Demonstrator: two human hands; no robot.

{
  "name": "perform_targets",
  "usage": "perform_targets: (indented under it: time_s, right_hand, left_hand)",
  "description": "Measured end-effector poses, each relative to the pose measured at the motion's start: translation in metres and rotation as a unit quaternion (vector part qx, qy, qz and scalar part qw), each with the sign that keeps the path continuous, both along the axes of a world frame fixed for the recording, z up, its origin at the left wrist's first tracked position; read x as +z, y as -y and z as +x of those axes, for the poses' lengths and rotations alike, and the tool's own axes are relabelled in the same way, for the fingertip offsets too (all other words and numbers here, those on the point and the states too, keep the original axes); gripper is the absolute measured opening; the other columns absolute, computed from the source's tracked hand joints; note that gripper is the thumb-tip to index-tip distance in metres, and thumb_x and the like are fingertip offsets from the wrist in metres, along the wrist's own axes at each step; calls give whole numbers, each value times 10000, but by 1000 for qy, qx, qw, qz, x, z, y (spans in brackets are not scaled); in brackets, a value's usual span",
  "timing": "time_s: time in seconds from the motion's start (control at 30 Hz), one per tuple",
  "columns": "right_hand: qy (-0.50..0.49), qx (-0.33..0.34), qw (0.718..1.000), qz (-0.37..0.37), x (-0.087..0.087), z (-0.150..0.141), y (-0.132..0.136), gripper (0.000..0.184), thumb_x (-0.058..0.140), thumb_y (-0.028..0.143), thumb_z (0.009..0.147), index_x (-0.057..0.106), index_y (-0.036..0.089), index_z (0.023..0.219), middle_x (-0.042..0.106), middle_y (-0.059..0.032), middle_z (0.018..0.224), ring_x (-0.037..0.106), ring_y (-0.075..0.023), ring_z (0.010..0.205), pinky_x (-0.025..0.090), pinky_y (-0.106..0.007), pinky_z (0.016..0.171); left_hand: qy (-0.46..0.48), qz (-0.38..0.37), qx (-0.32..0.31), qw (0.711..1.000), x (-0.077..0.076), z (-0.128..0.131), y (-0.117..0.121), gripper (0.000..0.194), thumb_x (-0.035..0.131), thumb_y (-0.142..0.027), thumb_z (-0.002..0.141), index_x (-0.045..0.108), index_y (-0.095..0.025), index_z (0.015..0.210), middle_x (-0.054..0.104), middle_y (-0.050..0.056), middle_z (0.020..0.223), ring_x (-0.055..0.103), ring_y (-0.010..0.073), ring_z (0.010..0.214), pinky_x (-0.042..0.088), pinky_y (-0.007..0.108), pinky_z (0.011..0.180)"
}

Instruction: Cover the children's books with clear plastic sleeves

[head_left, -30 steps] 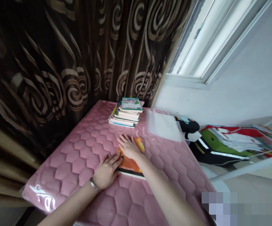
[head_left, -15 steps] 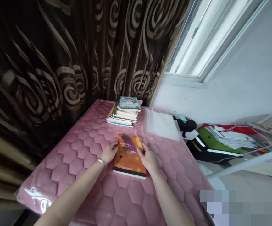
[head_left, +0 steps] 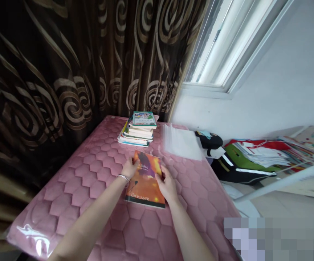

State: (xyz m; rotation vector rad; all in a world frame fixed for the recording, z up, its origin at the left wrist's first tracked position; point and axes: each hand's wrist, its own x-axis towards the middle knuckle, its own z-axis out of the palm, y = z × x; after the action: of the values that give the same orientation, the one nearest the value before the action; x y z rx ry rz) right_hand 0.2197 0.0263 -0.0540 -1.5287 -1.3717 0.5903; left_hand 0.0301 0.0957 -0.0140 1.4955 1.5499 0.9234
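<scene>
An orange and purple paperback book (head_left: 147, 183), with "Kite Runner" on its cover, is at the middle of the pink quilted mattress (head_left: 102, 195). My left hand (head_left: 130, 169), with a bracelet at the wrist, grips the book's upper left edge and covers part of the title. On the opposite side, my right hand (head_left: 167, 184) has its thumb on the cover and its fingers round the right edge. Whether the book is raised off the mattress, I cannot tell for sure. Beyond it stands a stack of books (head_left: 139, 135), a green-bordered one on top.
Clear plastic sleeves (head_left: 182, 143) lie right of the stack. Past the mattress's right side are a black bag (head_left: 240, 174), piled papers (head_left: 262, 154) and a white rail (head_left: 282, 181). A dark patterned curtain (head_left: 72, 72) hangs at the left and back, beside a window (head_left: 213, 47).
My left hand has moved further over the book's cover, hiding part of the title. The book has tilted slightly between my hands. The whole view has shifted a little.
</scene>
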Motion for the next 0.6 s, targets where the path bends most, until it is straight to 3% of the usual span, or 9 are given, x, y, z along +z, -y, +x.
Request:
perform_targets:
  time_s: [0.13,0.27,0.43,0.6]
  right_hand:
    - [-62,-17,998,-24,9,-2,0,667,488,508,845,383,132,1386,587,-154,1285,579,-256,1160,472,-384,962]
    - [-40,9,998,-52,15,-4,0,532,400,516,888,520,172,1275,668,-127,1156,630,-259,1072,498,-359,883]
    - [15,-9,999,-45,13,-7,-13,466,346,456,899,589,182,1186,705,-121,1040,661,-267,984,506,-365,829]
    - [36,-48,998,-10,14,-6,-46,359,367,375,879,663,205,990,727,-100,907,679,-253,853,517,-338,737]
  left_hand:
    - [131,1,11,991,0,2,8,246,587,-406,840,555,-166,885,672,34,823,648,163,781,513,263,705]
    - [217,-39,19,975,-4,-2,2,335,643,-471,797,576,-147,850,678,44,726,668,176,686,548,291,638]
    - [247,-72,17,966,-6,-2,-21,329,721,-438,746,620,-147,860,689,51,676,690,199,682,570,325,660]
    - [215,-46,33,975,1,-2,-45,351,698,-287,778,561,-158,1075,709,61,863,695,180,805,557,302,747]
